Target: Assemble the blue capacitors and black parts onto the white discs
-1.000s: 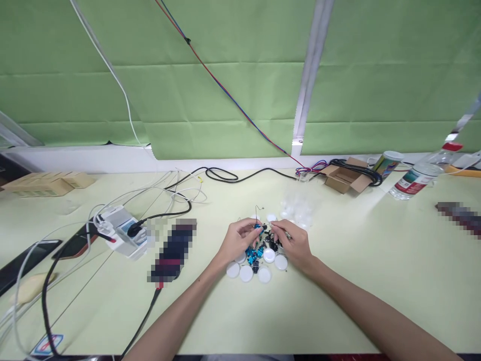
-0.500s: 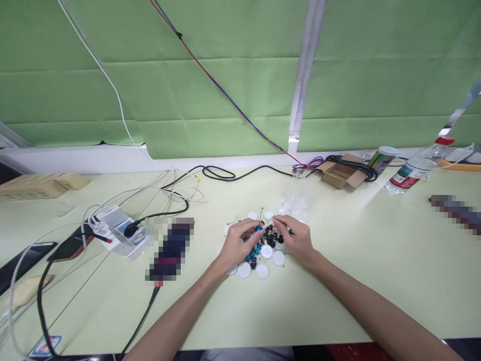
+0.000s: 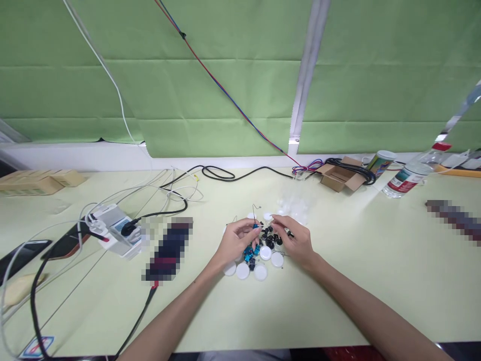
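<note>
My left hand (image 3: 236, 241) pinches a small blue piece (image 3: 255, 226) between thumb and fingertips. A thin bent wire (image 3: 254, 213) stands up from that piece, with a tiny knob at its tip. My right hand (image 3: 295, 239) is close on the right, its thumb and fingers closed around something too small to make out. Under and between both hands lies a pile of white round discs (image 3: 265, 253), blue pieces (image 3: 248, 254) and black pieces (image 3: 269, 240) with thin wires. Part of the pile is hidden by my hands.
Behind the pile lies clear plastic (image 3: 295, 203). Farther back are an open cardboard box (image 3: 338, 176), a can (image 3: 381, 163) and a water bottle (image 3: 408, 175). On the left are a blurred dark device (image 3: 169, 250), a white power strip (image 3: 116, 228), tangled cables and phones (image 3: 28, 255).
The blue piece in my left hand has tilted, and its wire now points further left with its bent end showing. Both hands stay close together; the view has shifted slightly.
</note>
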Demonstrator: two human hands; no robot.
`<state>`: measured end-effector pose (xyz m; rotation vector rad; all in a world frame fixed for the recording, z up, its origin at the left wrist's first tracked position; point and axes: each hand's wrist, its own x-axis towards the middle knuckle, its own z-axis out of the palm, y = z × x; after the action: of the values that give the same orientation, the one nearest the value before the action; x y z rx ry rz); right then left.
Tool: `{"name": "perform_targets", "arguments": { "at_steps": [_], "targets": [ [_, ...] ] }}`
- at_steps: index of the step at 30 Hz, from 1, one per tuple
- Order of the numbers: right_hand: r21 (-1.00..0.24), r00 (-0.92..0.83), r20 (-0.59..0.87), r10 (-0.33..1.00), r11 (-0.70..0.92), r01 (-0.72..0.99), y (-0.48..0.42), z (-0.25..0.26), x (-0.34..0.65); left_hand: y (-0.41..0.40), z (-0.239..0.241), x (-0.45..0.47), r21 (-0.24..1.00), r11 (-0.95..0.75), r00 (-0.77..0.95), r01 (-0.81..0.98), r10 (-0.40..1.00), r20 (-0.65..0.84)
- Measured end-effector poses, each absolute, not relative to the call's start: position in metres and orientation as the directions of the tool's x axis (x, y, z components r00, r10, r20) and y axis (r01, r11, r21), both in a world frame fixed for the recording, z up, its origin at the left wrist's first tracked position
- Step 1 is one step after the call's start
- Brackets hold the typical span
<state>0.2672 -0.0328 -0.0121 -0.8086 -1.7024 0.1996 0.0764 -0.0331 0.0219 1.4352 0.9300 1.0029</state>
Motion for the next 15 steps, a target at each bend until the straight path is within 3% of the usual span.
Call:
{"name": "perform_targets", "arguments": {
  "at_steps": [7,15],
  "targets": [
    [-0.467,-0.103,0.834,0.543,0.792,0.394,-0.0326,-0.0060,0.2660,-0.0309,0.0226,0.0743,0.997,-0.054,0.363,-0.061,0.929,0.072],
    [-0.501,-0.110,0.811,0.574,0.779,0.376,-0.0310,-0.0101,0.2673,-0.0320,0.0209,0.0745,0.997,-0.042,0.382,-0.064,0.922,0.063]
  ]
}}
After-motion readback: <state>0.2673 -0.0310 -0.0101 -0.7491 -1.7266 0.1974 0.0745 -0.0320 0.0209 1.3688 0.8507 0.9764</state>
